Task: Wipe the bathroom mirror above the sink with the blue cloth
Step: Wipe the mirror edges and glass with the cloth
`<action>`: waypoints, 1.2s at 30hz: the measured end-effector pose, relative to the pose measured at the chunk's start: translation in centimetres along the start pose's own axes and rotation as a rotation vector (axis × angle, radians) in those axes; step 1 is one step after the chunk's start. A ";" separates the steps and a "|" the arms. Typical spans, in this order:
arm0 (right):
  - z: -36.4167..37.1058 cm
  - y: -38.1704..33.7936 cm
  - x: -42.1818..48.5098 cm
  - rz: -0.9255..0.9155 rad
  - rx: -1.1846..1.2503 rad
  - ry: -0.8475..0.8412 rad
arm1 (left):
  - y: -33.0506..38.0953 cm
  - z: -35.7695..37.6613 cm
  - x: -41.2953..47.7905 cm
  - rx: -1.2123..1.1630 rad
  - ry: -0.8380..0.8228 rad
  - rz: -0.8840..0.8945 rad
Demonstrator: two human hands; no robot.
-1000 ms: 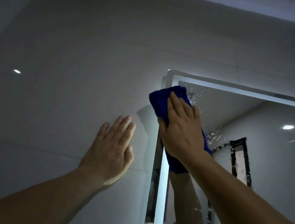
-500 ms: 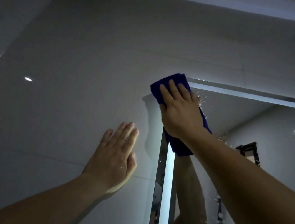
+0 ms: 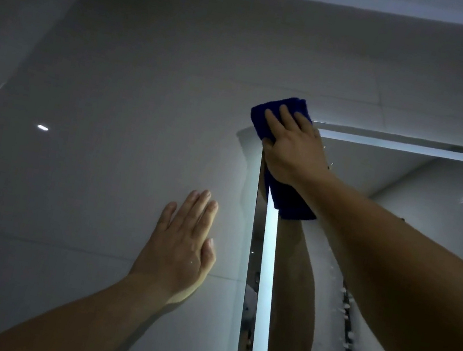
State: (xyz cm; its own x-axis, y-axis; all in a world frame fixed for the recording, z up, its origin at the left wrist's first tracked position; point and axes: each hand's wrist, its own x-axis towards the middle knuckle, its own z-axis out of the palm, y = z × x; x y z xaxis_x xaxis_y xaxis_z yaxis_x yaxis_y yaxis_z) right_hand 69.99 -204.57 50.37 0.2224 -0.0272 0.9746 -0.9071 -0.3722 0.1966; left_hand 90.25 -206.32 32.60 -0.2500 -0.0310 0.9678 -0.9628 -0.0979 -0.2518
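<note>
The left grip [image 3: 181,246] lies flat on the grey tiled wall [image 3: 115,94], fingers straight and close together, and up to its right the right grip [image 3: 293,149], fingers straight, presses the blue cloth [image 3: 291,205] onto the mirror [image 3: 407,180] at its top left corner, a lit strip [image 3: 267,258] running down below it.

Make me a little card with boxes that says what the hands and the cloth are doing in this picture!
Right hand: the right hand presses the folded dark blue cloth with straight fingers
Cloth place: on the top left corner of the light-edged wall mirror
Left hand: the left hand lies flat, fingers straight, against the glossy grey tiled wall beside the mirror
Seen in mirror: the reflected arm and some white specks
</note>
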 end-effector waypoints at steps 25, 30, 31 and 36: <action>1.0 2.5 -11.4 0.012 0.026 -0.011 | 0.2 -0.2 -0.1 -0.005 -0.010 -0.003; 1.1 3.4 -15.0 -0.291 -0.057 -0.082 | 0.1 -0.2 -0.1 -0.002 -0.011 -0.008; 0.8 4.2 -13.2 -0.244 -0.086 -0.076 | 0.1 -0.2 -0.1 -0.001 -0.006 -0.001; -0.1 4.5 -6.5 0.168 0.008 0.014 | 0.2 -0.3 -0.1 -0.018 -0.007 -0.003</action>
State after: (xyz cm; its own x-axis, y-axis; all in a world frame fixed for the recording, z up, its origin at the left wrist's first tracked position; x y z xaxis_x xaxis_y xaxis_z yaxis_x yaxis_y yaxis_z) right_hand 64.45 -205.98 44.95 0.0625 -0.0770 0.9951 -0.9281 -0.3712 0.0296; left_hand 90.09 -206.01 32.43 -0.2460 -0.0374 0.9686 -0.9654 -0.0796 -0.2482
